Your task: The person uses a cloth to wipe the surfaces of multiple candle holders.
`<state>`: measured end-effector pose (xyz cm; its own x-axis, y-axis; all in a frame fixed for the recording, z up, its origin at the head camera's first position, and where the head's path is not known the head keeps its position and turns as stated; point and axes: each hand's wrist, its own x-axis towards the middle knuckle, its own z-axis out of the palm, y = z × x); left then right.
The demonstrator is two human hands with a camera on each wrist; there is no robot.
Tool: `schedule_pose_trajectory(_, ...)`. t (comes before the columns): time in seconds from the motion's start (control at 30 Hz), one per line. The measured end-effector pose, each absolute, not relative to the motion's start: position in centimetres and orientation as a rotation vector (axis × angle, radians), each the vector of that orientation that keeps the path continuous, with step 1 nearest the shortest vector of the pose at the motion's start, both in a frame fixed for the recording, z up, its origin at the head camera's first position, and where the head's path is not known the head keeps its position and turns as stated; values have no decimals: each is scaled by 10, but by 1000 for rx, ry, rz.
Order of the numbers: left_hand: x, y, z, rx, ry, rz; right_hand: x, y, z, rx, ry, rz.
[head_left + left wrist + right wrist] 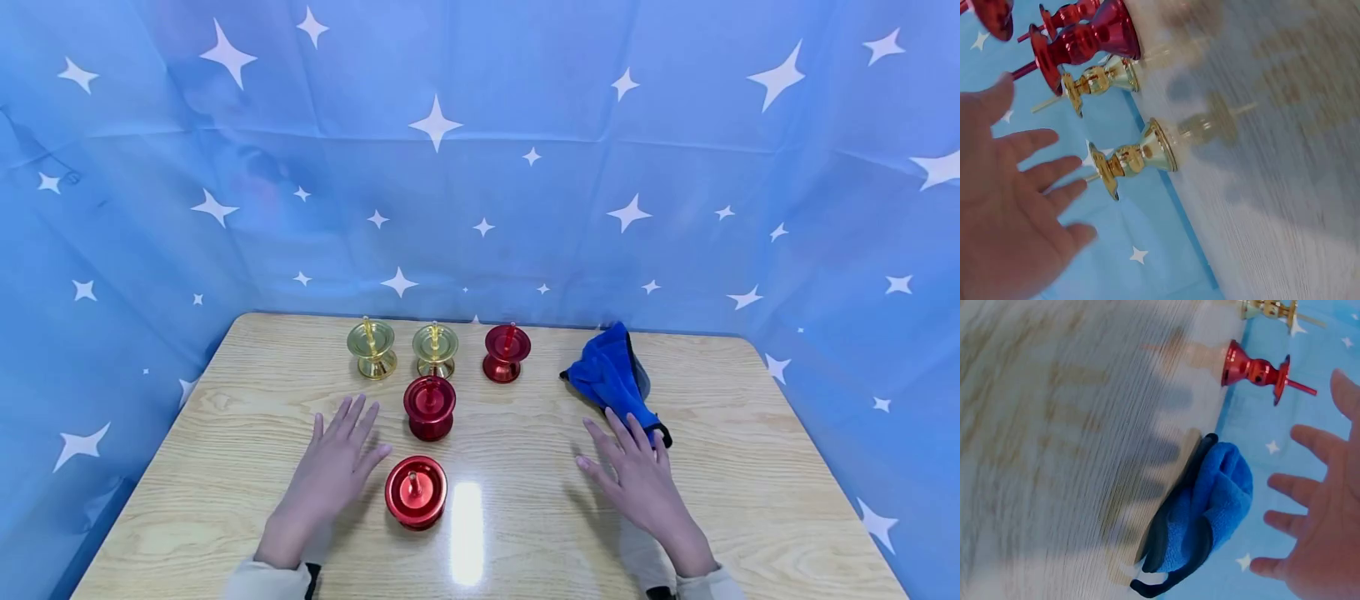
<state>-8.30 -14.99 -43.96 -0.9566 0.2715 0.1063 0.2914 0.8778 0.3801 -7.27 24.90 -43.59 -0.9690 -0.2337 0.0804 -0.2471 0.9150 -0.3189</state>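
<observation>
My left hand (pixel 330 471) hovers over the table with its fingers spread, holding nothing. Just right of it stand two shiny red candle holders, a nearer one (pixel 415 490) and one behind it (pixel 430 407). Farther back are two gold candle holders, one at left (pixel 371 348) and another (pixel 1099 81) beside it, plus a third red one (pixel 506 354). All stand upright, each with a thin central spike. On the right side, my right hand (pixel 633 479) is also spread and holds nothing. Beyond its fingertips lies a crumpled blue cloth (pixel 1210 503) with black edging; whether they touch is unclear.
A light wood-grain table (pixel 525 450) carries everything, with a bright reflection near its front middle. Blue curtains (pixel 525 92) with white stars hang behind the back edge and along both sides.
</observation>
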Motion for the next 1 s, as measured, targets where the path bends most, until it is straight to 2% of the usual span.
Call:
schedule_pose_trajectory(0.27,-84,-162,-436,-674,-2884,-1366,-75,252,-435,416,-3031,590)
schedule_pose_trajectory(0.43,-80,-158,-442,-889,-2875,-1616,-78,253,-437,465,-3000,671)
schedule_pose_trajectory(0.57,-77,-148,-448,-959,-2881,-1678,-79,254,-439,481,-2992,762)
schedule_pose_trajectory(0.83,-75,-137,-451,-944,-2903,-1583,-81,254,-441,537,-2941,873)
schedule_pose_trajectory(1.0,-74,-135,-450,-943,-2912,-1575,-95,255,-433,575,-2900,929)
